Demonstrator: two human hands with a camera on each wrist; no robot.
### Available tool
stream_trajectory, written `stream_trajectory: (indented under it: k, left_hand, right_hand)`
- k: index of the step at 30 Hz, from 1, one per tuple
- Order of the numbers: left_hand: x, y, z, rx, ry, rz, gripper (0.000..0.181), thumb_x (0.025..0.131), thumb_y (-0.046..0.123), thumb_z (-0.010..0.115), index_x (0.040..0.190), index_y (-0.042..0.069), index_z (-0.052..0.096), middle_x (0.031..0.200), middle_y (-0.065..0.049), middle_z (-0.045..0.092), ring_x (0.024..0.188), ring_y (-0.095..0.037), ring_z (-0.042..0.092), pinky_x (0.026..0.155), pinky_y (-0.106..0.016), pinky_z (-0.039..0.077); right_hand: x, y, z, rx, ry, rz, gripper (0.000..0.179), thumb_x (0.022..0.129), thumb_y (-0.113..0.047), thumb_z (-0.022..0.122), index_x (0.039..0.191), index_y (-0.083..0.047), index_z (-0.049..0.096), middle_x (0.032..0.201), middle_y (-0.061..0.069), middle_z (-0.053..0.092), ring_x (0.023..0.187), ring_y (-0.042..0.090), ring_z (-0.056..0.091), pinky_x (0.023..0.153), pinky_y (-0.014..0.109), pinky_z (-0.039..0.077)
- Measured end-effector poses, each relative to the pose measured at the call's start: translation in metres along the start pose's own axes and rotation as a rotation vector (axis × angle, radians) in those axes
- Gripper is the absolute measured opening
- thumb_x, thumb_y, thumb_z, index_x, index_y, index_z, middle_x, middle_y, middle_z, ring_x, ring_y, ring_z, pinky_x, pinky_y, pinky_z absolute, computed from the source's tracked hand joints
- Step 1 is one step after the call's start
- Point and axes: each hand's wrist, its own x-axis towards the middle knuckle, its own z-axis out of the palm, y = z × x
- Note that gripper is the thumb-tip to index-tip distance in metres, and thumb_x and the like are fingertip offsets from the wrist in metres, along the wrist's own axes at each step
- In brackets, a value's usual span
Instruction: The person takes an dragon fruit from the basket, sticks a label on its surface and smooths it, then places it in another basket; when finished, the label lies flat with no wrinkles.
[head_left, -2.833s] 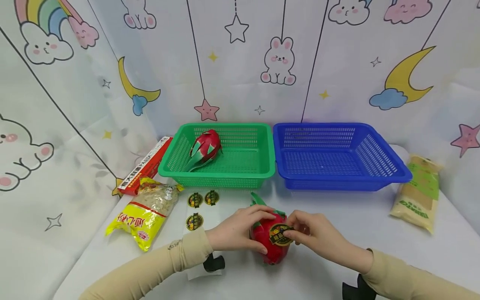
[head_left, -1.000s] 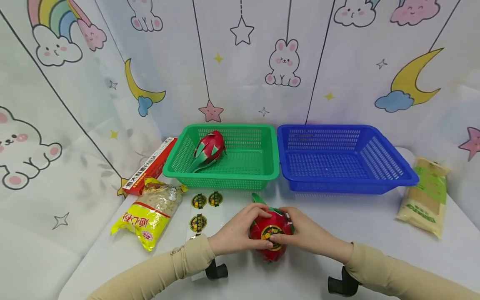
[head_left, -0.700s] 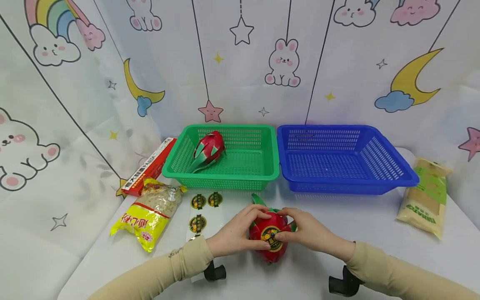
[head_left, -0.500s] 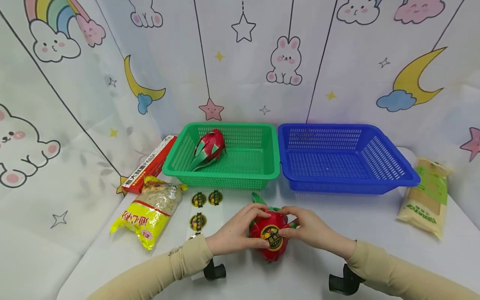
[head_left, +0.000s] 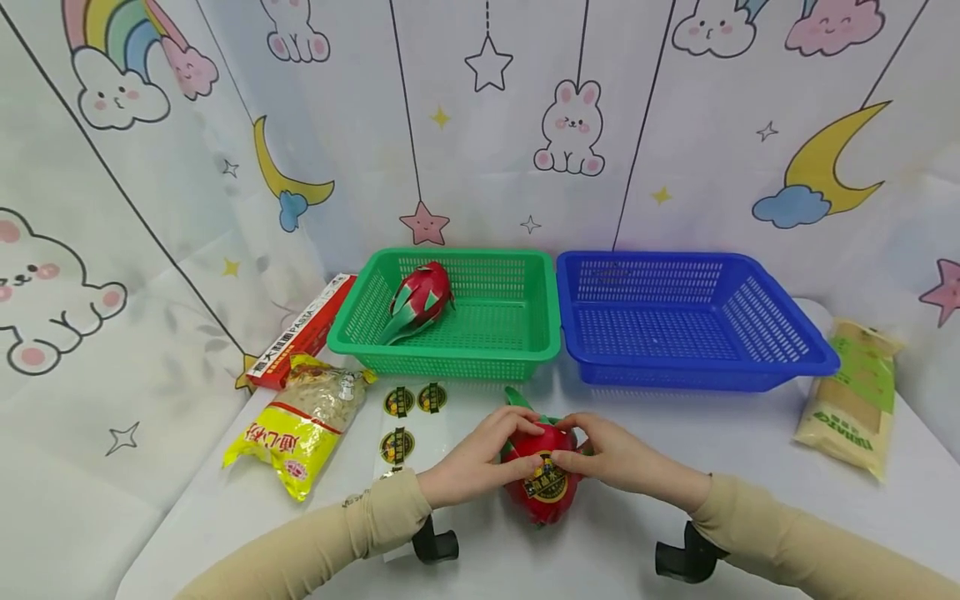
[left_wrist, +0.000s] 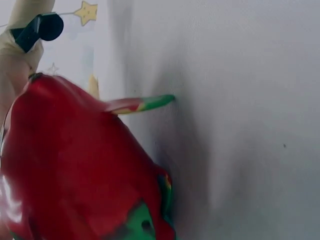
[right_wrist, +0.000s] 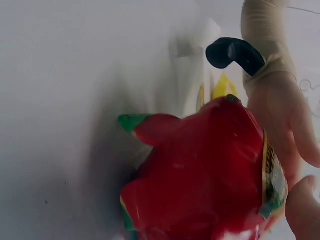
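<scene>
Between my hands lies a red dragon fruit (head_left: 534, 510) with green-tipped scales, its green stem end pointing away from me. A round black-and-gold sticker (head_left: 547, 485) sits on its near upper side. My left hand (head_left: 476, 462) grips the fruit from the left, thumb on the sticker's upper edge. From the right my right hand (head_left: 626, 462) holds the fruit, its thumb at the same edge. The right wrist view shows the sticker (right_wrist: 272, 177) edge-on against the red skin, near both thumbs. Red skin and one scale fill much of the left wrist view.
Behind stand a green basket (head_left: 480, 367) holding another dragon fruit (head_left: 422, 296) and a blue basket (head_left: 690, 371). At left are a sticker sheet (head_left: 427, 433), a yellow pasta bag (head_left: 300, 425) and a red box (head_left: 300, 333). A beige-green packet (head_left: 851, 400) lies right.
Earlier my right fingers pinched the sticker's right edge; now it lies on the fruit with my thumbs at its upper edge. My left thumb has moved up from the sticker's lower side.
</scene>
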Motion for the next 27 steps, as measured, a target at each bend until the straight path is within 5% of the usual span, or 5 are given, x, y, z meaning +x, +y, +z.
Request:
stream_trajectory:
  k: [5,8,17,27]
  left_hand:
    - [0.003,0.002,0.006,0.025,0.063,-0.01,0.044,0.082,0.039,0.067,0.116,0.016,0.051,0.132,0.0,0.044,0.123,-0.017,0.041,0.096,-0.03,0.043]
    - [0.004,0.004,0.008,0.021,0.092,-0.008,0.042,0.081,0.037,0.069,0.113,0.016,0.052,0.129,0.0,0.046,0.12,-0.017,0.043,0.094,-0.029,0.044]
    - [0.006,0.006,0.007,-0.025,0.1,0.004,0.029,0.085,0.024,0.066,0.11,0.014,0.056,0.122,-0.003,0.05,0.117,-0.018,0.047,0.094,-0.027,0.045]
    - [0.006,0.007,0.005,-0.082,0.103,-0.03,0.022,0.09,0.011,0.056,0.111,0.013,0.061,0.123,-0.004,0.053,0.118,-0.019,0.048,0.1,-0.038,0.038]
  right_hand:
    - [0.001,-0.004,0.007,-0.088,0.06,0.018,0.059,0.081,-0.037,0.069,0.116,0.003,0.044,0.106,0.016,0.047,0.086,0.017,0.054,0.067,0.028,0.049]
    - [0.001,-0.005,0.01,-0.053,0.084,0.032,0.053,0.081,-0.036,0.069,0.111,0.001,0.045,0.106,0.016,0.046,0.088,0.019,0.054,0.068,0.029,0.049]
    - [0.002,-0.003,0.013,-0.038,0.096,0.04,0.038,0.086,-0.036,0.063,0.101,-0.005,0.046,0.104,0.014,0.04,0.089,0.021,0.048,0.068,0.03,0.045]
    - [0.001,0.002,0.014,0.016,0.131,0.012,0.029,0.092,-0.031,0.055,0.1,-0.004,0.048,0.101,0.016,0.041,0.075,0.017,0.049,0.059,0.026,0.047]
